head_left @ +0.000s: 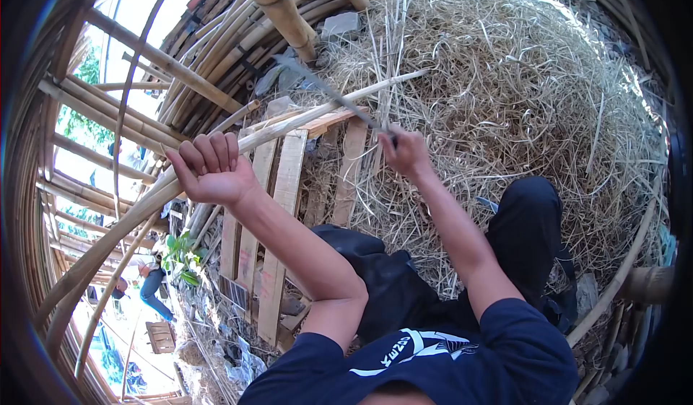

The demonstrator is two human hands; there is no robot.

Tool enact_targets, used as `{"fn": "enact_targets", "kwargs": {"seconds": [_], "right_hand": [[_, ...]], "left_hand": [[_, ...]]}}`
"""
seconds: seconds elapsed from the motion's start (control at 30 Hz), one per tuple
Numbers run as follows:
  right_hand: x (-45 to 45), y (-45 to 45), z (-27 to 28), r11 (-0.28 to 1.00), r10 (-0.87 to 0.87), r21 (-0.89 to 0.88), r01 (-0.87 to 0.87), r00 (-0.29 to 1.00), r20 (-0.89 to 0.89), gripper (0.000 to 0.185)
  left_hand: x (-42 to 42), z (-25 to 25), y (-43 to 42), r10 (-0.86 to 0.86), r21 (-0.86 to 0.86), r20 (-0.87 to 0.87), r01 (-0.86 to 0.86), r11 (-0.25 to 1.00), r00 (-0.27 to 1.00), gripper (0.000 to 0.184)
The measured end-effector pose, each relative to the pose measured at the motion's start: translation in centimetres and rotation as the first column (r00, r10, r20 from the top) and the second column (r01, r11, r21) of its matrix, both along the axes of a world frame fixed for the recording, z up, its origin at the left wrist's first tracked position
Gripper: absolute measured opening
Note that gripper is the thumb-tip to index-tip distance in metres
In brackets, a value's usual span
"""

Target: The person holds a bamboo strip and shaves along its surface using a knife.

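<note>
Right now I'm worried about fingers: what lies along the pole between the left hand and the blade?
In the head view, that stretch of pole is bare between the left hand and the blade.

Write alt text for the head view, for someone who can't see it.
A person's left hand grips a long bamboo strip while the right hand holds a knife, its blade crossing the strip. Around them are a large heap of pale shavings, wooden slats and bamboo poles.
</note>
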State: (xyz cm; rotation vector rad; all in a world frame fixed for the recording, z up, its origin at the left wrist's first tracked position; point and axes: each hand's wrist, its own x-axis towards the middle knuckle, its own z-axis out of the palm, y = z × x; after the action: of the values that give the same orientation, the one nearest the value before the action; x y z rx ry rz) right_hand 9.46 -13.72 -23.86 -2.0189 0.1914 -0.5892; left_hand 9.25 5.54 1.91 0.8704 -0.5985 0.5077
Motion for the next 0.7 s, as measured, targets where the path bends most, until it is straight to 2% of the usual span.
{"fn": "enact_targets", "kwargs": {"seconds": [0.03,0.1,0.13,0.17,0.23,0.3,0.4,0.47,0.5,0.57,0.6,0.63,0.67,0.7], "right_hand": [[0.3,-1.0,-2.3,0.999,-0.029,0.035,0.032,0.998,-0.063,0.053],[1.5,-4.5,-7.9,0.970,-0.235,-0.028,0.241,0.900,-0.369,0.061],[1.7,-4.5,-7.3,0.967,-0.245,-0.023,0.253,0.903,-0.352,0.061],[1.4,-4.2,-6.6,0.958,-0.282,-0.054,0.280,0.902,-0.328,0.064],[-0.3,-3.4,-5.6,0.947,-0.322,-0.101,0.305,0.890,-0.323,0.068],[-0.5,-1.6,-2.3,0.975,-0.135,0.112,0.195,0.907,-0.400,0.065],[-2.0,1.1,2.1,0.979,-0.035,0.177,0.098,0.944,-0.327,0.056],[-2.0,2.4,3.2,0.984,0.131,0.126,-0.129,0.991,-0.009,0.045],[-1.9,2.3,3.1,0.983,0.137,0.122,-0.134,0.991,-0.010,0.045],[-1.2,1.8,2.6,0.988,0.109,-0.136,-0.072,0.950,0.292,0.036],[-0.3,0.8,0.6,0.989,0.112,-0.127,-0.080,0.957,0.268,0.033],[0.0,-0.4,-1.5,0.997,0.075,-0.036,-0.072,0.993,0.092,0.034],[-0.7,-1.3,-1.6,0.996,-0.057,0.056,0.071,0.976,-0.211,0.048],[-0.8,-2.9,-4.4,0.985,-0.161,0.018,0.173,0.943,-0.290,0.053]], "left_hand": [[-0.1,-0.2,0.2,0.007,0.003,-0.004,-0.007,1.000,1.000,0.050],[0.4,-0.7,0.4,0.039,0.075,-0.022,-0.037,0.996,0.999,0.049],[0.7,-0.7,0.6,-0.022,0.017,-0.053,0.023,1.000,0.998,0.049],[0.3,-0.4,0.5,-0.053,0.011,0.005,0.053,0.999,0.999,0.049],[0.5,-0.2,-0.1,0.007,-0.051,-0.055,-0.010,0.999,0.998,0.050],[0.5,-0.2,-0.1,0.010,-0.042,-0.044,-0.012,0.999,0.999,0.050],[0.6,-0.1,-0.2,0.013,-0.033,-0.043,-0.014,0.999,0.999,0.050],[0.6,-0.2,-0.1,0.006,-0.049,-0.047,-0.009,0.999,0.999,0.050],[0.5,-0.3,0.0,0.012,-0.053,-0.048,-0.014,0.999,0.999,0.050],[0.3,-0.3,0.2,-0.043,-0.014,-0.012,0.043,0.999,0.999,0.050],[0.4,-0.3,0.2,-0.033,-0.012,-0.010,0.033,0.999,0.999,0.050],[0.4,-0.3,0.0,-0.017,-0.026,-0.024,0.017,1.000,1.000,0.049],[0.2,-0.3,0.2,-0.004,-0.038,-0.039,0.002,0.999,0.999,0.049],[0.2,-0.7,0.6,-0.001,-0.035,-0.035,-0.001,0.999,0.999,0.049]]}}
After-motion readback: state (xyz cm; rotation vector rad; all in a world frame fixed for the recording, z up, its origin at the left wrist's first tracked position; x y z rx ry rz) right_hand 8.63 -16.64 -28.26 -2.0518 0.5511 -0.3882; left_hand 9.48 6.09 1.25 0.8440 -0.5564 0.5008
